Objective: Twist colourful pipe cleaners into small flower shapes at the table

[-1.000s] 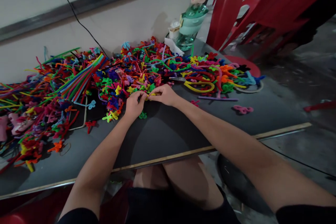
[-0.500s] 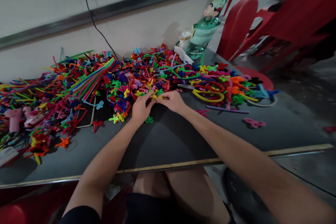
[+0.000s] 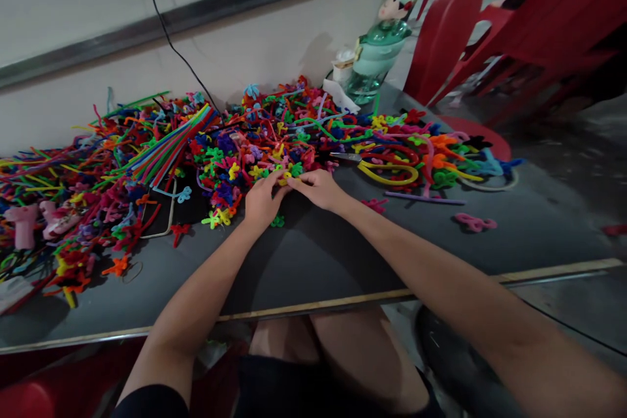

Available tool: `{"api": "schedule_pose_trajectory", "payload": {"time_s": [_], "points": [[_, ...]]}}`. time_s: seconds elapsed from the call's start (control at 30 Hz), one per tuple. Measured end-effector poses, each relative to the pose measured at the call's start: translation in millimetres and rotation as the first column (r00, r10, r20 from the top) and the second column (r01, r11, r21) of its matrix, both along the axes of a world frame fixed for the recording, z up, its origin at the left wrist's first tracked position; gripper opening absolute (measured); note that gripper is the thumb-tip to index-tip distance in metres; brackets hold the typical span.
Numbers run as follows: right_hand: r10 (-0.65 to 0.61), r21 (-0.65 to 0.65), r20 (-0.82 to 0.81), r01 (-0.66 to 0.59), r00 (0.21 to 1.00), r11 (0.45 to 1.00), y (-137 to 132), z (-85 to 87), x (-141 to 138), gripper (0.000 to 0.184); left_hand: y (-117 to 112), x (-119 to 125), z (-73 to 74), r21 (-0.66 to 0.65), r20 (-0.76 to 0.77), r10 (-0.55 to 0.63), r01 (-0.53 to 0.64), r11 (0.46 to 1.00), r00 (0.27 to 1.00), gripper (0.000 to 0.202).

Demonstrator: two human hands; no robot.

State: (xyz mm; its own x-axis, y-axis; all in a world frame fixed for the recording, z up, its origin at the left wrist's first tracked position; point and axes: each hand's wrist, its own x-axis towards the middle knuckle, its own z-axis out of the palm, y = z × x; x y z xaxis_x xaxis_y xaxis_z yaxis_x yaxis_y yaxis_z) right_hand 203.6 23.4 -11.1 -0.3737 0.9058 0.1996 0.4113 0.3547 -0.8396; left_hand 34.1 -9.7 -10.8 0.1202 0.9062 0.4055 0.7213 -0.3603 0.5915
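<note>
Between the fingertips of both hands is a small yellow pipe cleaner (image 3: 285,180), bent into loops and partly covered by the fingers. My left hand (image 3: 262,202) pinches it from the left, thumb and fingers closed. From the other side my right hand (image 3: 321,189) grips it with thumb and forefinger. Just below the left fingers lies a green pipe-cleaner piece (image 3: 277,221). A heap of coloured pipe cleaners (image 3: 274,117) rises right behind the hands. Scissors with yellow and red handles (image 3: 389,179) lie to the right of my right hand.
A bundle of straight pipe cleaners (image 3: 174,147) lies on the heap. A green bottle (image 3: 375,62) stands by the wall. Pink loops (image 3: 474,222) and a purple stem (image 3: 425,199) lie on the dark table (image 3: 313,268). Pink tools (image 3: 24,225) sit at left; red chairs (image 3: 443,39) stand beyond.
Both hands stay together at nearly the same spot, still pinching the yellow pipe cleaner. Their fingers have shifted slightly. The view has moved a little.
</note>
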Motion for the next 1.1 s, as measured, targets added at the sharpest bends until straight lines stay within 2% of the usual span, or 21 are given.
{"api": "schedule_pose_trajectory", "payload": {"time_s": [0.13, 0.23, 0.3, 0.4, 0.5, 0.67, 0.8, 0.87, 0.97, 1.03, 1.1], "points": [[0.032, 0.036, 0.06, -0.034, 0.998, 0.999, -1.4, 0.9, -0.2, 0.07, 0.1, -0.5, -1.3, 0.076, 0.02, -0.112, 0.11, 0.991, 0.993, 0.029], [0.107, 0.031, 0.099, -0.111, 0.989, 0.993, -1.7, 0.5, 1.4, 0.071, -0.5, -1.2, -1.5, 0.091, 0.048, -0.135, 0.131, 0.987, 0.99, 0.02], [0.148, 0.056, 0.117, -0.156, 0.982, 0.986, -1.9, 0.7, 3.2, 0.067, 0.7, -2.1, -1.5, 0.071, 0.104, -0.09, 0.083, 0.994, 0.99, 0.015], [0.184, 0.129, 0.104, -0.197, 0.977, 0.972, -2.4, 1.5, 6.0, 0.05, 6.6, -4.9, -2.8, -0.012, 0.275, 0.058, -0.057, 0.998, 0.96, 0.014], [0.139, 0.192, 0.143, -0.165, 0.98, 0.967, -3.1, 1.3, 7.7, 0.042, 13.5, -7.8, -5.5, -0.106, 0.436, 0.151, -0.116, 0.988, 0.887, 0.018], [-0.038, 0.31, 0.226, -0.035, 0.973, 0.95, -2.7, -0.1, 8.2, 0.036, 16.1, -7.7, -8.1, -0.181, 0.575, 0.16, -0.066, 0.981, 0.802, 0.02], [-0.036, 0.342, 0.224, -0.044, 0.974, 0.939, 1.2, -1.5, 8.3, 0.027, 17.5, -7.4, -6.8, -0.246, 0.656, 0.171, -0.006, 0.969, 0.735, 0.019], [-0.04, 0.357, 0.197, -0.034, 0.98, 0.934, 2.9, -1.8, 8.9, 0.025, 19.2, -8.1, -5.7, -0.263, 0.669, 0.17, 0.016, 0.965, 0.723, 0.018], [-0.091, 0.391, 0.08, 0.053, 0.993, 0.919, 5.8, -1.9, 10.9, 0.026, 20.3, -8.2, -4.0, -0.26, 0.658, 0.122, 0.072, 0.963, 0.743, 0.019], [-0.083, 0.351, -0.03, 0.088, 0.996, 0.932, 8.6, -2.1, 12.6, 0.027, 18.8, -6.7, -3.1, -0.258, 0.666, 0.055, 0.161, 0.953, 0.743, 0.02], [-0.021, 0.269, -0.163, 0.065, 0.986, 0.961, 11.6, -2.3, 13.6, 0.028, 15.9, -3.9, -2.4, -0.265, 0.694, -0.011, 0.27, 0.926, 0.72, 0.02]]}}
